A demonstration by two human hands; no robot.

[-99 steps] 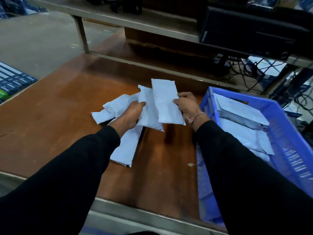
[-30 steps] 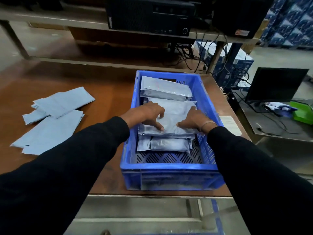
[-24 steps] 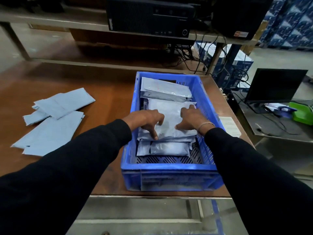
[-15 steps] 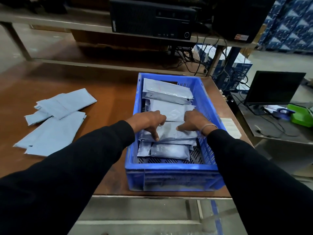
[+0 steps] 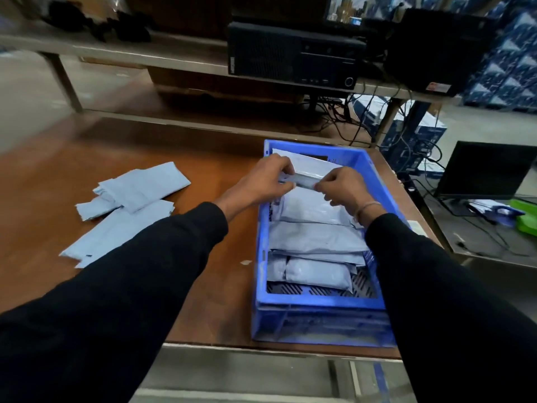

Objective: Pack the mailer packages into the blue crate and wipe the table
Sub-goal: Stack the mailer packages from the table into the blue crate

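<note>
The blue crate stands at the right end of the brown table, with several grey mailer packages stacked flat inside. At the crate's far end my left hand and my right hand both pinch the near edge of one mailer package and hold it lifted and tilted. A few more pale blue mailer packages lie overlapping on the table to the left of the crate.
A black computer case sits on the shelf behind the table, with cables hanging at its right. A dark monitor and a green object rest on a lower surface to the right. The table's front edge runs just below the crate.
Both hands have left the middle stack and reached to the crate's far end, where they have pinched and raised the edge of the rear mailer. The view has shifted slightly.
</note>
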